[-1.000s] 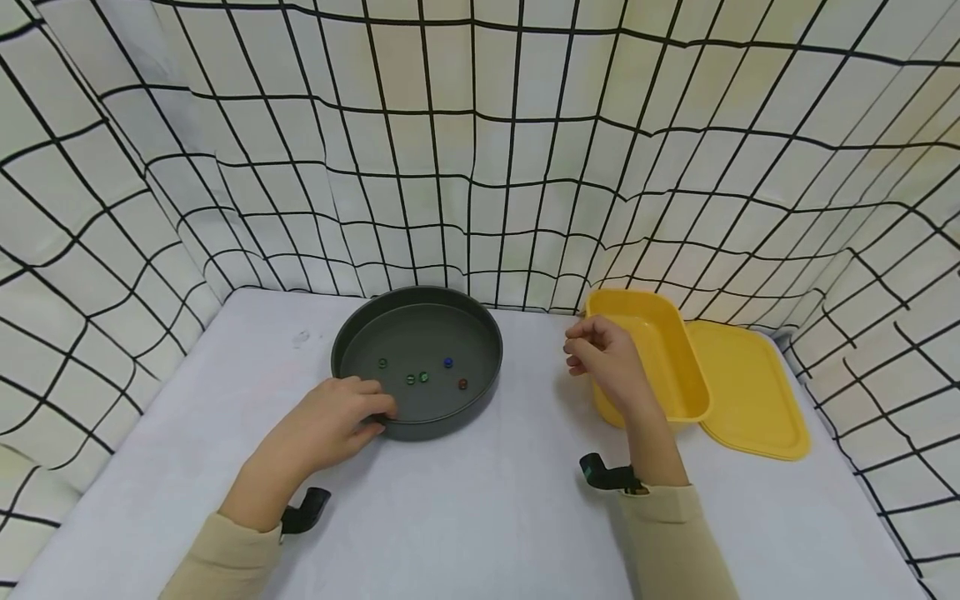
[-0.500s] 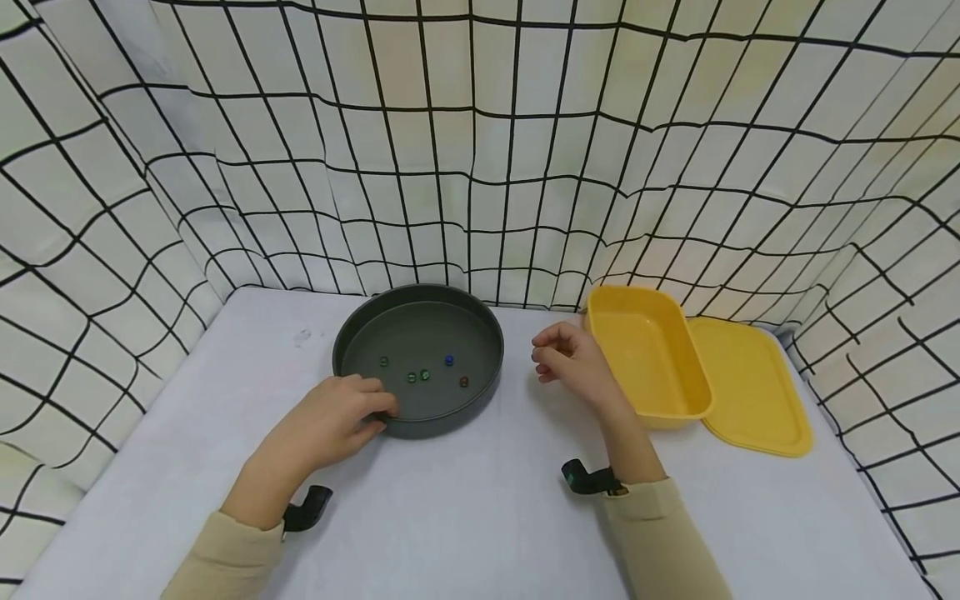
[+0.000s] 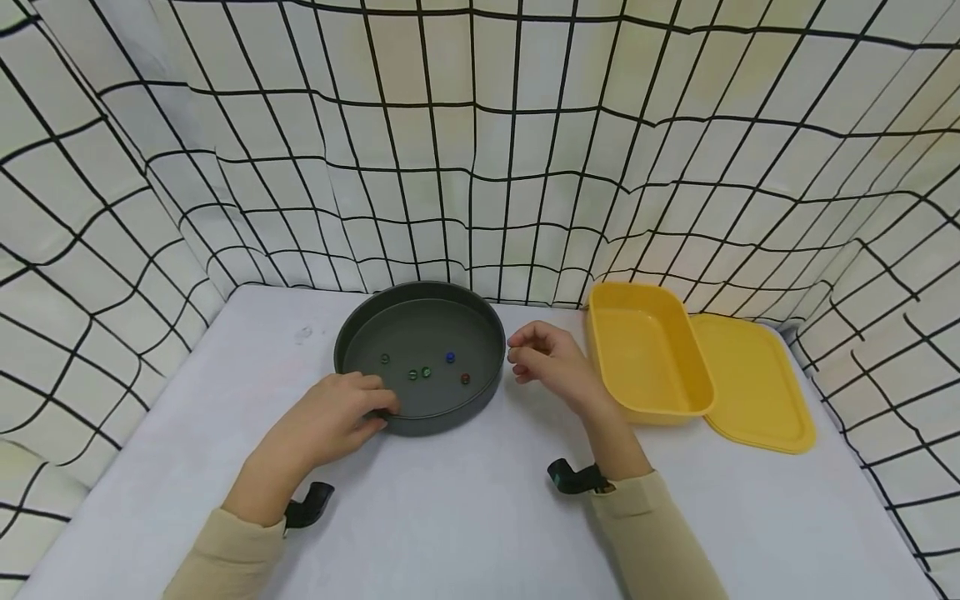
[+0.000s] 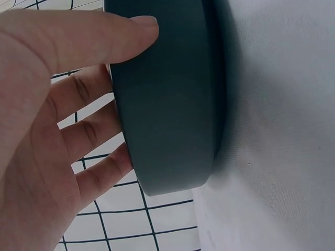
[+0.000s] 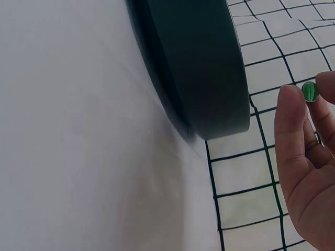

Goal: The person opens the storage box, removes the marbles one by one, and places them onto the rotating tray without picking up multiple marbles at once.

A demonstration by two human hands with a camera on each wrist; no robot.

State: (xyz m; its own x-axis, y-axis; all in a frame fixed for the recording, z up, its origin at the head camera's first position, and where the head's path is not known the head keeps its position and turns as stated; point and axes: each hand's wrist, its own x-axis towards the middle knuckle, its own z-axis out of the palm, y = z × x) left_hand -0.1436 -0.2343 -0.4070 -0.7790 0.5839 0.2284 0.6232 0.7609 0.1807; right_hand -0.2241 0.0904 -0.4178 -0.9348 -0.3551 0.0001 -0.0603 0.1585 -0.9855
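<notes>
1. Head view: your left hand [image 3: 330, 423] grips the rim of the dark pan [image 3: 420, 333] at seven o'clock, probably to steady it.
2. Your right hand [image 5: 306, 172] pinches a green marble [image 5: 310, 92] just off the pan's three o'clock, delicately, likely because it's small.
3. Five loose marbles [image 3: 426, 372] lie inside the pan.
4. In the wrist views, the pan hides your left fingertips and the frame crops your right hand.

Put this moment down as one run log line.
left hand: grips pan | right hand: pinches green marble beside pan | pan: five marbles inside | yellow box: lid off, lying beside
</notes>
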